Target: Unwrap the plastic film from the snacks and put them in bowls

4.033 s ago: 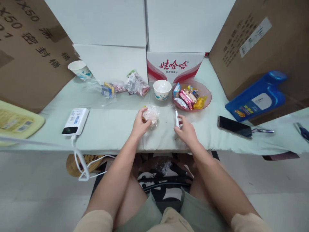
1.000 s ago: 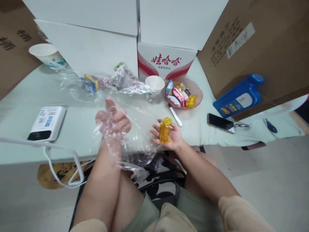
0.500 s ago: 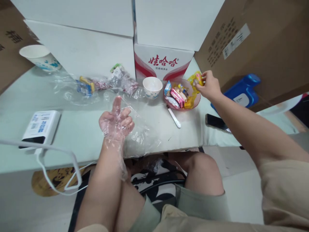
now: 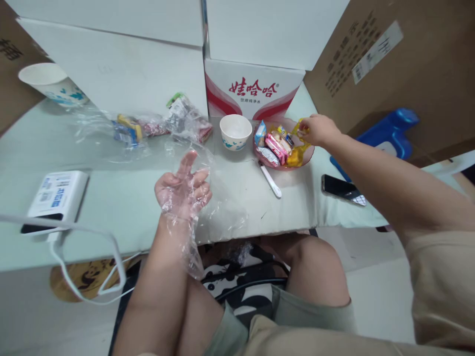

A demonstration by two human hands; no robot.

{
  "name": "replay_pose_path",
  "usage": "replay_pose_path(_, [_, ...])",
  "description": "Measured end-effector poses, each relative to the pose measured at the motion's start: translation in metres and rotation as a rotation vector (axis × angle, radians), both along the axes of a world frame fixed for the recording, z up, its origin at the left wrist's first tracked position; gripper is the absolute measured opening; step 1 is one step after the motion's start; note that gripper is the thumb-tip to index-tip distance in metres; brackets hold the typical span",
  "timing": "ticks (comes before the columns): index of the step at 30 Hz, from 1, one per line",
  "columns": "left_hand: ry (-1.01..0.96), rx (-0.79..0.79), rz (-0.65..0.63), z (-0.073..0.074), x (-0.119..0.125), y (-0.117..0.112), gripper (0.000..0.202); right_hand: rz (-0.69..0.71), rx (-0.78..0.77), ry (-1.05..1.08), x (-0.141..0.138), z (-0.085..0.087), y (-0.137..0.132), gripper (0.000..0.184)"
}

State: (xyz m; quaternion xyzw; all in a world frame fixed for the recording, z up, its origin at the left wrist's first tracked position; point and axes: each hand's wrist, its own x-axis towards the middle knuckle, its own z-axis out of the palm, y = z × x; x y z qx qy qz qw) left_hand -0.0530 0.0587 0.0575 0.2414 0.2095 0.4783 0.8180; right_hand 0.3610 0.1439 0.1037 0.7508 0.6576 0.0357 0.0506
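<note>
My left hand (image 4: 184,187) is palm up above the table, index finger extended and the others loosely curled. Clear plastic film (image 4: 193,222) covers the palm and hangs past the wrist; whether it is a bag or a glove I cannot tell. At the far right rim of a pinkish see-through bowl (image 4: 310,156), my right hand (image 4: 318,131) pinches a yellow snack wrapper (image 4: 298,127), partly hidden by the fingers. Small wrapped snacks (image 4: 276,147) lie in the bowl, pink, blue and silver among them. Just left of it stands a paper cup (image 4: 236,132).
A white-handled utensil (image 4: 270,180) lies before the bowl, a phone (image 4: 343,190) and blue bottle (image 4: 386,136) to the right. Bagged snacks (image 4: 156,123), another paper cup (image 4: 55,86) and a cabled white device (image 4: 59,198) are left. Cartons (image 4: 256,89) wall the back.
The yellow wrapper in my right hand now shows less, lower and closer to the bowl. My left hand has shifted slightly right with the plastic film. The view has moved a little.
</note>
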Motion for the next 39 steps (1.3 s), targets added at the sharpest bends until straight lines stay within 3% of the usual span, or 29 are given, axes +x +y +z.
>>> replay_pose_path(6, [0.075,-0.029,0.014,-0.002,0.0,0.0,0.057,0.008,-0.171,-0.014,-0.005,-0.015,0.015,0.033])
replay_pose_path(9, [0.072,-0.034,-0.001,0.0,0.001,0.0,0.06,0.01,-0.224,-0.009,-0.012,-0.009,0.016,0.032])
replay_pose_path(11, [0.059,-0.026,-0.002,0.002,0.001,0.0,0.057,-0.009,-0.169,-0.007,-0.019,0.002,0.007,0.034])
replay_pose_path(14, [0.033,-0.004,-0.012,0.005,0.003,-0.002,0.047,-0.024,0.124,0.099,-0.035,0.018,-0.025,0.033])
replay_pose_path(16, [0.003,0.0,-0.012,0.006,0.005,-0.003,0.039,0.023,0.267,0.298,-0.051,0.019,-0.057,0.025])
replay_pose_path(19, [-0.039,0.002,-0.041,0.006,0.008,-0.005,0.029,0.086,0.304,0.825,-0.086,-0.001,-0.103,0.022])
replay_pose_path(22, [-0.013,0.023,-0.128,0.0,0.01,-0.008,0.022,0.092,0.162,1.413,-0.131,-0.033,-0.131,0.047])
replay_pose_path(26, [0.125,0.045,-0.185,-0.015,0.005,-0.014,0.04,0.079,-0.155,1.838,-0.189,-0.062,-0.138,0.087])
replay_pose_path(28, [0.199,0.045,-0.192,-0.023,-0.002,-0.018,0.053,0.082,-0.263,1.968,-0.208,-0.068,-0.137,0.086])
replay_pose_path(30, [0.248,0.05,-0.196,-0.026,-0.009,-0.02,0.063,0.027,-0.279,2.056,-0.216,-0.069,-0.138,0.073])
replay_pose_path(34, [0.297,0.063,-0.215,-0.017,-0.018,-0.018,0.072,-0.182,-0.026,2.101,-0.204,-0.073,-0.143,0.044])
replay_pose_path(39, [0.363,-0.068,-0.162,-0.005,-0.013,-0.009,0.084,-0.324,0.268,2.016,-0.177,-0.084,-0.149,0.043])
